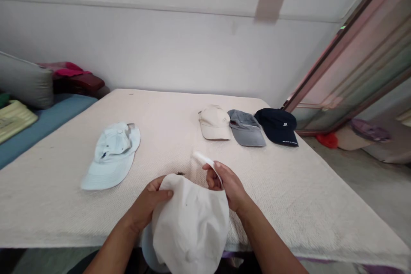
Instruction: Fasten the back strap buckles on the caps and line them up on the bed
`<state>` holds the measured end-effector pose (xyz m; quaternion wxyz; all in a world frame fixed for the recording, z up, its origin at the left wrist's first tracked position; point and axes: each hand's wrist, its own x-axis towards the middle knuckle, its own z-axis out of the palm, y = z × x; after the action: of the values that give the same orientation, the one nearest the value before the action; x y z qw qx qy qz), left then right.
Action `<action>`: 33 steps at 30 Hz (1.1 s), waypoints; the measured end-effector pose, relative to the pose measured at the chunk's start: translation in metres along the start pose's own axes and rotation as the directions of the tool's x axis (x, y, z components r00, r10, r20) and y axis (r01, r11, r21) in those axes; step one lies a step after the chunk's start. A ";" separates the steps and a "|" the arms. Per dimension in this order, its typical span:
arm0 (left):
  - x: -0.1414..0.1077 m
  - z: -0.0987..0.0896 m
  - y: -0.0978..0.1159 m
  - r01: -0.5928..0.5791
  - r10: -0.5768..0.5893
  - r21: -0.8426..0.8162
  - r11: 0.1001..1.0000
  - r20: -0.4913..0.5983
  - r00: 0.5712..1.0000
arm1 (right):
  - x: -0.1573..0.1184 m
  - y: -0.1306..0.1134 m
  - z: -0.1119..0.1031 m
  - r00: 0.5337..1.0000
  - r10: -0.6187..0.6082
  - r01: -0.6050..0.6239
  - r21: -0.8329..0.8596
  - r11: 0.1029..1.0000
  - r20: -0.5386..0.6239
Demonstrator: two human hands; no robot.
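A white baseball cap [192, 222] is held between both hands at the table's front edge, its crown facing up and its brim partly hidden at the lower left. My left hand [150, 201] pinches the cap's edge, thumb on top of the fabric. On the other side, my right hand [226, 184] grips a white strap that sticks up from the cap's rim. A small dark piece, perhaps a buckle, shows near the cap's upper edge. To the left lies a pale blue cap [112, 154] with a small dark logo, brim toward me.
Toward the back right, a cream cap [214, 123], a grey cap [246, 128] and a navy cap [278, 126] sit in a row on the cloth-covered table [167, 115]. A grey cushion [25, 79] rests on a blue seat [61, 113] at left. A wall stands behind.
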<state>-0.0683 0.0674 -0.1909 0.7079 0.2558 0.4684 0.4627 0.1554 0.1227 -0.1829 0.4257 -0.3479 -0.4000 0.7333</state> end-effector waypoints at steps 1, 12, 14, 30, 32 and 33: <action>0.002 0.000 0.000 -0.009 0.009 -0.003 1.000 -0.005 1.000 | 0.001 0.000 0.002 1.000 -0.004 0.004 -0.031 1.000 -0.002; 0.008 0.016 -0.001 -0.122 0.117 -0.094 0.988 -0.054 0.992 | 0.008 -0.004 -0.002 0.997 0.024 -0.033 0.125 0.992 0.068; 0.009 0.018 -0.002 -0.108 0.110 -0.097 0.989 0.021 0.994 | 0.008 -0.003 -0.003 0.996 0.032 -0.042 0.128 0.991 0.079; 0.014 0.025 -0.009 -0.013 0.030 -0.089 0.996 0.195 0.980 | 0.006 0.000 0.007 0.974 0.126 -0.132 0.017 0.991 0.187; 0.015 0.026 -0.011 -0.019 0.029 -0.051 0.999 0.194 0.981 | 0.006 0.002 0.008 0.970 0.132 -0.134 0.000 0.991 0.204; 0.016 0.027 -0.012 -0.024 0.031 -0.036 0.999 0.193 0.981 | 0.006 0.003 0.009 0.967 0.134 -0.134 -0.016 0.991 0.219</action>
<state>-0.0367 0.0784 -0.1951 0.7478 0.2938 0.3860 0.4532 0.1439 0.1243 -0.1825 0.3283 -0.2914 -0.4206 0.7940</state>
